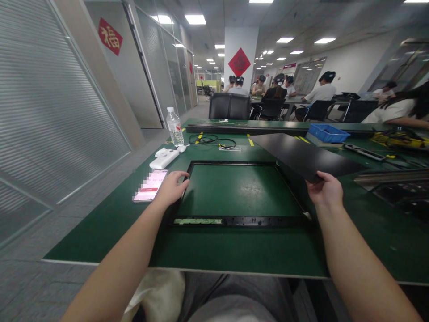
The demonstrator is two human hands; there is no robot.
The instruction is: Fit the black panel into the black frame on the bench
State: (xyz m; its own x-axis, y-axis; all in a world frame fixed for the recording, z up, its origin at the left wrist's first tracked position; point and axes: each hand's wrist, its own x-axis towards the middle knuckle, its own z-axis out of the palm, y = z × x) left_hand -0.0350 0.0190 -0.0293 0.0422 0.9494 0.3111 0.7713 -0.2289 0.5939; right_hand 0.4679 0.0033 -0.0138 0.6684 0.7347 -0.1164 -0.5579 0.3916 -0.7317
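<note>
A black rectangular frame (264,221) lies flat on the green table; a strip of green circuit board (197,221) shows along its near bar. My left hand (172,188) is at the frame's left side, with its thumb and fingers closed on the bar. My right hand (325,191) grips the near edge of a thin dark panel (301,154). This panel is raised and tilted above the table, over the frame's right side. It covers part of the frame's far right corner.
Left of the frame lie a phone (150,185) and a white device (164,158); a water bottle (174,127) stands behind them. A black cable (211,140) is coiled beyond the frame. Right of the panel are a blue tray (328,133) and dark parts. Several people sit farther back.
</note>
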